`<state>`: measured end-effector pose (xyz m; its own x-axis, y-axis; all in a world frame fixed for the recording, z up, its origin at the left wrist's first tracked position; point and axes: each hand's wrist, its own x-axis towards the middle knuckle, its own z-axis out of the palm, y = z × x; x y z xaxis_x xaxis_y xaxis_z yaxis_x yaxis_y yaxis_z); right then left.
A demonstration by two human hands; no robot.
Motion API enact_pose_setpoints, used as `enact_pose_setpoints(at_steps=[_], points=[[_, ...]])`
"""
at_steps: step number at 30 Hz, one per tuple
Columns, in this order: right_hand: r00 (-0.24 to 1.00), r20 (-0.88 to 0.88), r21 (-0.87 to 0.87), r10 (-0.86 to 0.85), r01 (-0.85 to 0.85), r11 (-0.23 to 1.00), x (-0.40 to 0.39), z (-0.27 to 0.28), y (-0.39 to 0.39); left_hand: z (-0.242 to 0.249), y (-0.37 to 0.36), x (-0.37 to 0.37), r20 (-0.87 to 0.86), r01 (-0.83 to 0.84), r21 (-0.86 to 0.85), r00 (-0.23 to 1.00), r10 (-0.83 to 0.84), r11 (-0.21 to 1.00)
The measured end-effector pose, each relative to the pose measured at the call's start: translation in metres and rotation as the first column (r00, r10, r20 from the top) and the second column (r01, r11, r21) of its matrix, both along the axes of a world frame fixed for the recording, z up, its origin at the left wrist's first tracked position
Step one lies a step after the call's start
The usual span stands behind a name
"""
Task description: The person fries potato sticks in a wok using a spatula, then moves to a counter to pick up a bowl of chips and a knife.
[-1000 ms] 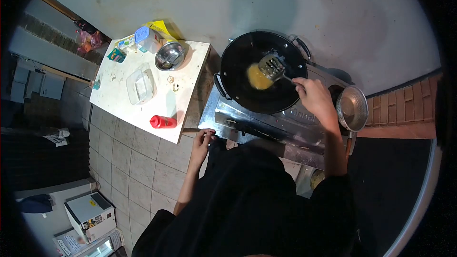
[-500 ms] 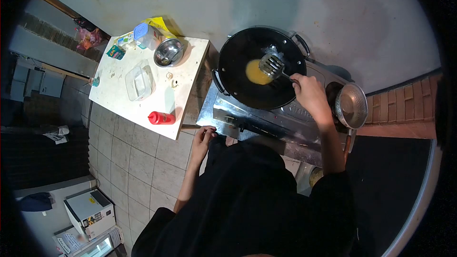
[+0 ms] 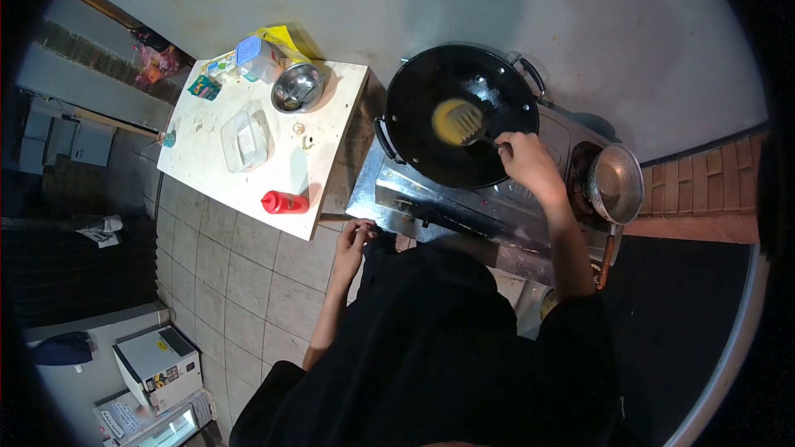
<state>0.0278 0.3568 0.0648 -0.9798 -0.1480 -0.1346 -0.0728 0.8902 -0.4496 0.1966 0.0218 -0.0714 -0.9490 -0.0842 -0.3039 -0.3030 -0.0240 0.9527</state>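
My right hand (image 3: pixel 527 161) grips the dark handle of a slotted spatula (image 3: pixel 465 122). The spatula's metal head dips into a small pool of beaten egg (image 3: pixel 445 120), yellow and liquid, near the middle of a black wok (image 3: pixel 418 83). Under the wok is a steel gas stove (image 3: pixel 489 228). Down by the stove's near left corner, my left hand (image 3: pixel 354 238) hangs with its fingers loosely bent and apart, fingertips right at the edge, with nothing seen in it.
A hammered metal saucepan (image 3: pixel 615 185) stands on the right burner, handle toward me. The white table (image 3: pixel 195 145) at left bears a red squeeze bottle (image 3: pixel 284 203), a clear plastic container (image 3: pixel 243 142), a steel bowl (image 3: pixel 296 87) and a blue-lidded tub (image 3: pixel 252 54). A wall rises behind the stove.
My right hand has drawn slightly left and down with the spatula, whose head now lies over the egg pool instead of at its upper right edge. My left hand stays by the stove corner.
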Motion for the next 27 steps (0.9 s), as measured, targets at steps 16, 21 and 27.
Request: enact_pose_setpoints(at_steps=[16,21,27], points=[[0.995,0.1,-0.056,-0.023,0.029,0.998,-0.006,-0.005,-0.021,-0.005,-0.007,-0.001,0.012,0.04,0.016,0.999,-0.04,0.999],[0.993,0.019,-0.192,-0.117,0.118,0.974,0.02,-0.012,-0.021,0.0,-0.011,-0.013,0.003,0.09,0.026,0.996,-0.09,0.996],[0.924,0.04,-0.261,-0.381,0.378,0.888,0.07,-0.007,-0.045,0.007,-0.029,-0.038,-0.021,0.249,0.017,0.968,-0.249,0.968]])
